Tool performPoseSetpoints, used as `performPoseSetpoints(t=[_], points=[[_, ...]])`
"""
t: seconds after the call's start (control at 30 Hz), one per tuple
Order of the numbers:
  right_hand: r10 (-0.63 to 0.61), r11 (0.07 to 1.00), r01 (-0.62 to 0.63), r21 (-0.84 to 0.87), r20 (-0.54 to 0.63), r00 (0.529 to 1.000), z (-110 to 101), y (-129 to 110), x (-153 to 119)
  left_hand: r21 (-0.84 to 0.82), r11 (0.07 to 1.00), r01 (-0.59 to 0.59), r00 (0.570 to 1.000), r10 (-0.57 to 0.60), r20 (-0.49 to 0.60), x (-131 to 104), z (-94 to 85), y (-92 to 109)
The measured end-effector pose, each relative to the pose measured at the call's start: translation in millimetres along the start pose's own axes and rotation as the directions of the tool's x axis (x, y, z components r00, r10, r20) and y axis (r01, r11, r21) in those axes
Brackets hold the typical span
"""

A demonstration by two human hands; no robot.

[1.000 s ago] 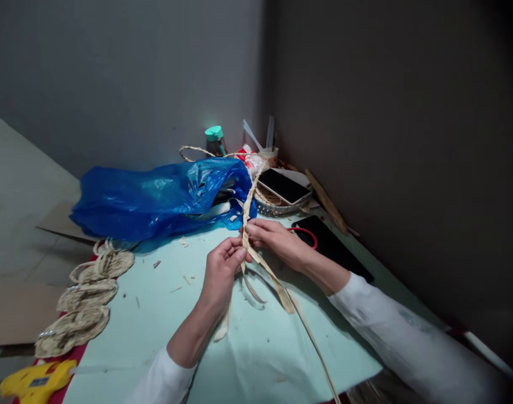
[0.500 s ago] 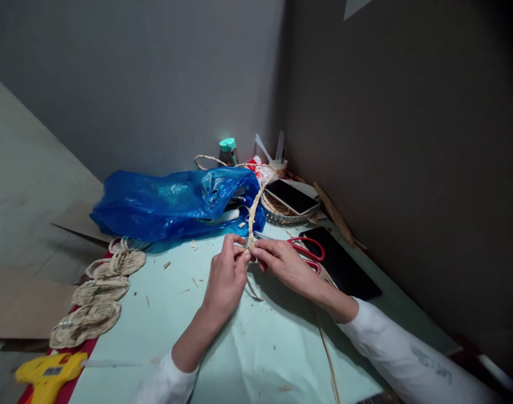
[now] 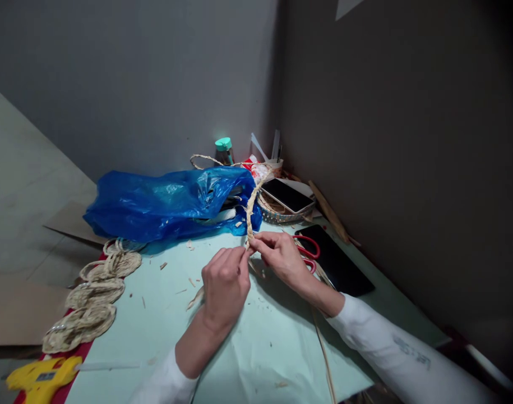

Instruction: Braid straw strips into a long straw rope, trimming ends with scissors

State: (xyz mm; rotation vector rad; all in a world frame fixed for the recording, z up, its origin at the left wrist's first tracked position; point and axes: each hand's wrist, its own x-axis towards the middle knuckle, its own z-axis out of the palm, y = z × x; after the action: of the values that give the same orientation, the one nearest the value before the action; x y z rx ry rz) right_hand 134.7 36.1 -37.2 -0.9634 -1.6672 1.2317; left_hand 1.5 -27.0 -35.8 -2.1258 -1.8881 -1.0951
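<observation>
A pale braided straw cord curves down from the back of the table to my fingers. My right hand pinches its lower end between thumb and fingers. Close beside it, my left hand is closed with its back turned up, gripping loose strands at the end of the braid. One pale strand end sticks out to the left of my left wrist. Red-handled scissors lie just behind my right hand, their blades mostly hidden.
A blue plastic bag lies behind my hands. A phone rests on a round basket; a black tablet-like slab lies right. Coiled straw pieces and a yellow glue gun line the left edge.
My left hand has rolled over, back up, and closed on the strands. A strand end now shows left of its wrist. The whole view has shifted slightly.
</observation>
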Motion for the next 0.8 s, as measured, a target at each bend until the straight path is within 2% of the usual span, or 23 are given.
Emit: performPoseSetpoints(t=[0.1,0.2,0.3,0.43,0.53,0.6,0.67,0.73,0.77,0.8], points=[[0.047,0.997,-0.045,0.063,-0.023,0.999,5,2,0,0.252,0.948,-0.196,0.98,0.199,0.014,-6,6.5,5],[0.059,0.985,-0.053,0.164,-0.026,0.998,10,2,0,0.441,0.857,-0.265,0.958,0.285,0.024,-10,12.9,11],[0.055,0.973,-0.044,0.228,-0.042,0.998,15,1,0,0.531,0.807,-0.258,0.96,0.275,0.048,-13,19.5,16],[0.073,0.973,-0.054,0.223,-0.08,0.994,16,4,2,0.516,0.83,-0.21,0.977,0.196,0.083,-19,30.3,21],[0.094,0.973,-0.066,0.22,-0.122,0.988,11,6,5,0.374,0.907,-0.192,0.979,0.154,0.131,-23,33.2,22],[0.102,0.969,-0.068,0.236,-0.137,0.985,6,4,7,0.163,0.97,-0.178,0.976,0.153,0.157,-22,28.4,20],[0.087,0.966,-0.051,0.252,-0.135,0.987,3,0,7,-0.082,0.991,-0.102,0.99,0.109,0.09,-16,19.1,15],[0.071,0.958,-0.044,0.284,-0.086,0.994,2,-3,6,-0.274,0.96,0.058,0.995,-0.079,-0.065,-6,9.2,7],[0.07,0.951,-0.055,0.304,-0.04,0.997,3,-4,5,-0.359,0.923,0.138,0.978,-0.185,-0.098,0,5.6,3],[0.069,0.944,-0.069,0.323,0.012,0.998,4,-4,4,-0.457,0.864,0.212,0.961,-0.269,-0.063,6,3.4,-2]])
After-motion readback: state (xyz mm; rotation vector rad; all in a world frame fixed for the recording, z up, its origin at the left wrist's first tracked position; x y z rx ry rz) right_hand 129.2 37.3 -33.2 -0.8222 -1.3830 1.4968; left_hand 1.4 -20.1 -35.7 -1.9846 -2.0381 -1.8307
